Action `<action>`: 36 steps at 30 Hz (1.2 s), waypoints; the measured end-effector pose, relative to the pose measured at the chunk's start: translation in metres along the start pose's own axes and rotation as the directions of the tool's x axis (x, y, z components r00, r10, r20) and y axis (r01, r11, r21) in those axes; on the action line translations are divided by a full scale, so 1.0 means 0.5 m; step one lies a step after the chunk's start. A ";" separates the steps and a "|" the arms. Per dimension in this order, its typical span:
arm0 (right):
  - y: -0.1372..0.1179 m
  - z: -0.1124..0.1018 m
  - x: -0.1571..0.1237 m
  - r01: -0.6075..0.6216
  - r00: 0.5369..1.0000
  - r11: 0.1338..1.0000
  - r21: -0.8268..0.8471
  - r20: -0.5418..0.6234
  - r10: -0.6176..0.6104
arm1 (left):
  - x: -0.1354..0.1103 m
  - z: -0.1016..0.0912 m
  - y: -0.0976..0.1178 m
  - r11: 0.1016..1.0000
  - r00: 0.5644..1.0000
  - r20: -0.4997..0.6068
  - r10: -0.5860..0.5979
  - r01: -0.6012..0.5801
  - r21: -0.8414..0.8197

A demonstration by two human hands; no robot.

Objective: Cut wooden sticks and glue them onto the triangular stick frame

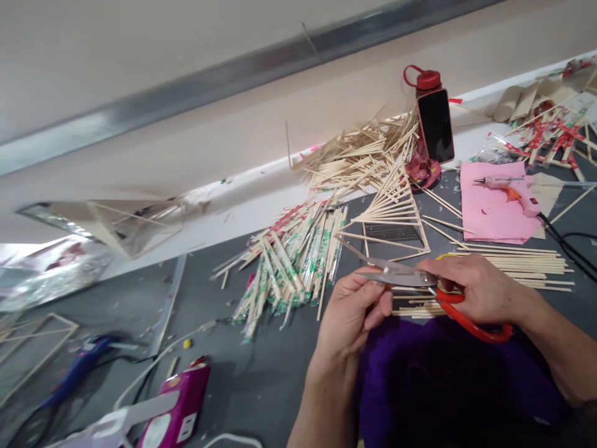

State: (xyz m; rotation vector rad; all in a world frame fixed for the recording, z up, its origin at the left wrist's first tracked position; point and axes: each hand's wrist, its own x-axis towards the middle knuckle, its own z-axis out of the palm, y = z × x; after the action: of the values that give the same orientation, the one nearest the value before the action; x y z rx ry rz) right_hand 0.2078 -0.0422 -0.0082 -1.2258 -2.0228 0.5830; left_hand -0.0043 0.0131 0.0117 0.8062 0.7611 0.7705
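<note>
My right hand [485, 283] is closed on a pair of scissors [466, 314] with red handles, their blades parted and pointing left. My left hand [349, 308] is closed by the blade tips, pinching a thin wooden stick [386, 270]; only its pale end shows between the blades. Just beyond the scissors stands a small frame of glued sticks [396, 211] with a fanned, slatted side. Loose bare chopsticks [527, 264] lie in a row behind and beneath my right hand. Left of my left hand is a pile of wrapped chopsticks [289, 261].
A heap of bare sticks [368, 149] lies against the wall, beside a red-capped bottle [428, 79] with a phone [436, 126] leaning on it. A glue gun [510, 190] rests on pink cloth [476, 218]. A blue glue gun [79, 367] and a magenta power strip [181, 398] are at left.
</note>
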 end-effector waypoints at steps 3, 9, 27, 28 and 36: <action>0.001 0.000 -0.001 0.003 1.000 1.000 -0.011 0.002 -0.003 | -0.001 -0.008 -0.002 1.000 0.999 0.045 -0.001 0.002 -0.014; 0.001 -0.001 -0.001 -0.014 1.000 1.000 -0.025 0.011 0.015 | 0.001 -0.010 0.003 0.999 0.998 0.052 -0.043 0.042 0.029; -0.006 0.003 0.005 -0.108 0.992 0.992 -0.058 0.065 0.111 | -0.008 0.007 -0.035 0.753 0.893 -0.174 0.416 -0.230 0.617; -0.005 0.003 0.006 -0.106 0.992 0.993 -0.044 0.067 0.109 | -0.009 0.008 -0.035 0.755 0.894 -0.171 0.413 -0.231 0.614; -0.007 -0.002 0.007 -0.082 0.995 0.997 0.009 0.062 0.081 | -0.007 0.017 -0.015 0.916 0.955 -0.184 0.232 -0.151 0.372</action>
State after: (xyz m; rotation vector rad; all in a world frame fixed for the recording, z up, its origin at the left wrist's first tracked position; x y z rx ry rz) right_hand 0.2052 -0.0408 -0.0040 -1.3034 -2.0246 0.6786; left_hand 0.0033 0.0040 0.0106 1.1460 1.0546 0.9258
